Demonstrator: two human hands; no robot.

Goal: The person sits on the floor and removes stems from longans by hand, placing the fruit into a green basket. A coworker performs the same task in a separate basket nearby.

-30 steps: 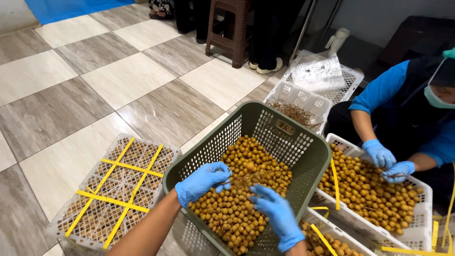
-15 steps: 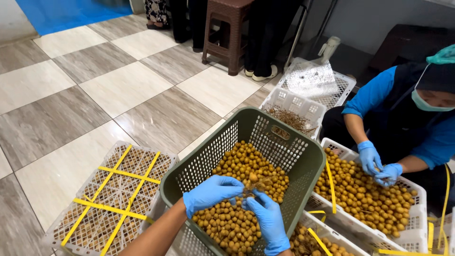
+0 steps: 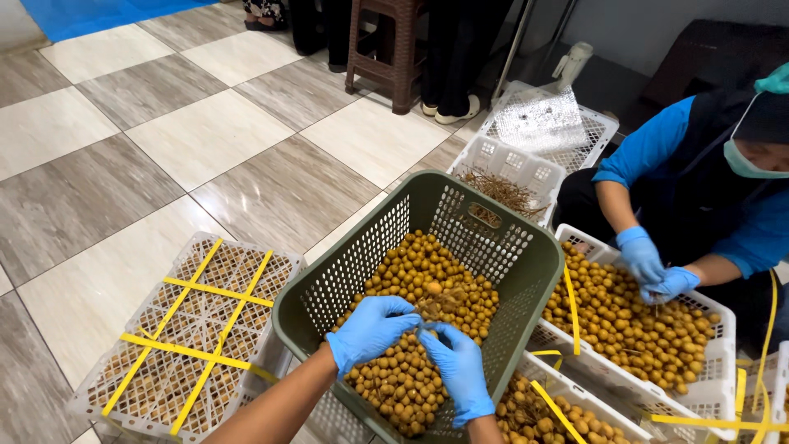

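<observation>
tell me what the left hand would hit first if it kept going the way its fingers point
Probably the right hand: the left hand points across the green basket toward it, fingertips nearly meeting over the brown fruit. Depth is unclear.

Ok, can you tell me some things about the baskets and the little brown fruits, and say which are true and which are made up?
1. Both hands, left hand and right hand, wear blue gloves. True.
2. The hands are in a red bucket. False: they are in a green basket with holes in its walls.
3. The green basket holds small brown fruits. True.
4. The white crate at the left is tied with yellow straps. True.
5. Nobody else is there. False: another person in blue sleeves sorts fruit at the right.
</observation>
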